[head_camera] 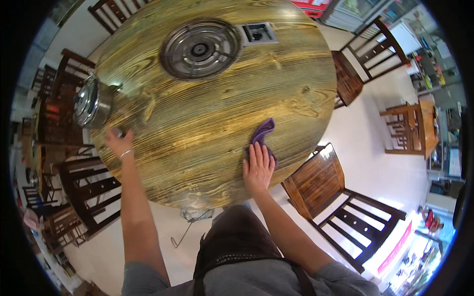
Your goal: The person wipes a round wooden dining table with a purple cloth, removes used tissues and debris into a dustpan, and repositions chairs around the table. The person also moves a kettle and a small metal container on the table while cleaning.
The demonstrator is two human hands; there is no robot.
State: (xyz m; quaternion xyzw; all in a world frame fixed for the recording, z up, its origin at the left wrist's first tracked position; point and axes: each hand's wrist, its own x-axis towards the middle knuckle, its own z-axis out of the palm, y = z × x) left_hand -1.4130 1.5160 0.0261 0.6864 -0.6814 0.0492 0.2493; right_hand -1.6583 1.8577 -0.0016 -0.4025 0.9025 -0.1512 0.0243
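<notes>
A round wood-grain table (218, 122) spreads before me. My right hand (260, 168) lies flat on a crumpled purple cloth (263, 134), pressing it to the tabletop near the front edge. One end of the cloth sticks out past the fingertips. Over at the table's left edge, my left hand (120, 142) has its thumb and fingers around a small round object (117, 132), whose kind is too small to make out. Just beyond that hand stands a lidded metal pot (97, 103) with a shiny lid, close to the rim.
A round recessed burner (200, 50) is set into the table, with a square inset control box (258, 34) beside it. Wooden chairs stand around: one at front right (318, 181), one at far right (348, 76), one at left (92, 192).
</notes>
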